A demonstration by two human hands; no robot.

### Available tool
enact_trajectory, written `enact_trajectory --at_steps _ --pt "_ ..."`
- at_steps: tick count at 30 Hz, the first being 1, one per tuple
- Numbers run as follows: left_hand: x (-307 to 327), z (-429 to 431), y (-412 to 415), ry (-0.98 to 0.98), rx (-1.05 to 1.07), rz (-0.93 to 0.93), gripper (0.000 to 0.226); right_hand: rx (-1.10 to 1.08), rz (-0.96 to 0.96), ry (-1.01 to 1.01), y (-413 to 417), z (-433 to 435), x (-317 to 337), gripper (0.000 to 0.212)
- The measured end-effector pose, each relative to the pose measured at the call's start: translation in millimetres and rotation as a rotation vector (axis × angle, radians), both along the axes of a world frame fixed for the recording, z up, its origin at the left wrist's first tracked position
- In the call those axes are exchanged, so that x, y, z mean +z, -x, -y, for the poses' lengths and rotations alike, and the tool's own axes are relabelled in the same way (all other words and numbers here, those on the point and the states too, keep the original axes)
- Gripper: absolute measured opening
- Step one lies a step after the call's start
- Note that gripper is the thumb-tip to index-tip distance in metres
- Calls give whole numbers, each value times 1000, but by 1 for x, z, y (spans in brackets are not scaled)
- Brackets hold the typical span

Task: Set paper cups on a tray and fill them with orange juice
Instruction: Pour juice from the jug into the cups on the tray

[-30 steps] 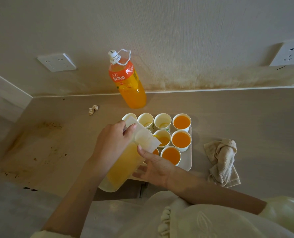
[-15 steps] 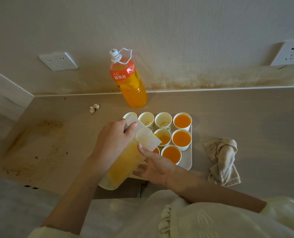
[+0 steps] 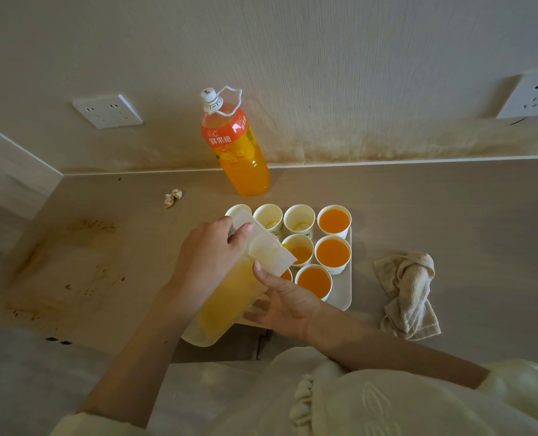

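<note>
- The pitcher [image 3: 227, 303] is tilted steeply, its spout over the middle-row cup [image 3: 299, 250], which is part-filled. Judgement: a small further tilt could overfill that cup and flood the tray [image 3: 343, 292].
- The pitcher's lid [image 3: 271, 251] appears to be steadied by one thumb only. Judgement: if that thumb slips, the lid may shift and the juice surge out over the neighbouring rims.
- The cups stand packed together, some touching, with the spout just above them. Judgement: a knock from the pitcher could topple the light back-row cups [image 3: 267, 217], which show pale insides with at most a trace at the bottom.
- Three cups on the right side [image 3: 332, 253] are filled near the brim. Judgement: any jolt to the tray would slop them.
- Left hand [image 3: 211, 262]: its fingers [image 3: 244, 228] are wrapped round the pitcher's upper body, gripping it firmly.
- Right hand [image 3: 280, 305]: its fingers [image 3: 253, 314] are stretched fairly straight beneath the pitcher, supporting it, and the thumb tip presses the lid's near edge.
- Location: the tray rests on the tabletop [image 3: 450, 215], in front of the orange juice bottle [image 3: 239, 152] and beside a crumpled cloth [image 3: 409, 294]. One front cup is mostly hidden by the pitcher, with only a sliver of juice showing.
</note>
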State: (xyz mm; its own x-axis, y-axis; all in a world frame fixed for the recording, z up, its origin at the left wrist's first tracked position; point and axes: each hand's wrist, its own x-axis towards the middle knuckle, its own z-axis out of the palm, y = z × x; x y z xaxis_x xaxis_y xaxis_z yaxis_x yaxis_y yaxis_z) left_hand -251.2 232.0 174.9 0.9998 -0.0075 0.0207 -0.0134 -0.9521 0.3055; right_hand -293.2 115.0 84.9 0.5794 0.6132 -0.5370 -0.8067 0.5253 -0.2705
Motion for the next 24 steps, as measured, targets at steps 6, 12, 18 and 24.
enact_trajectory --at_steps 6,12,18,24 --pt "0 1 0 -16 -5 -4 49 0 -3 -6 0 1 0 53" --pt "1 2 1 -6 -2 0 49 -1 0 -4 0 2 0 55" --pt "1 3 1 -23 -9 -3 49 -6 -5 -11 0 2 -1 52" --pt "1 3 2 -26 -8 2 49 3 4 -10 1 3 -2 55"
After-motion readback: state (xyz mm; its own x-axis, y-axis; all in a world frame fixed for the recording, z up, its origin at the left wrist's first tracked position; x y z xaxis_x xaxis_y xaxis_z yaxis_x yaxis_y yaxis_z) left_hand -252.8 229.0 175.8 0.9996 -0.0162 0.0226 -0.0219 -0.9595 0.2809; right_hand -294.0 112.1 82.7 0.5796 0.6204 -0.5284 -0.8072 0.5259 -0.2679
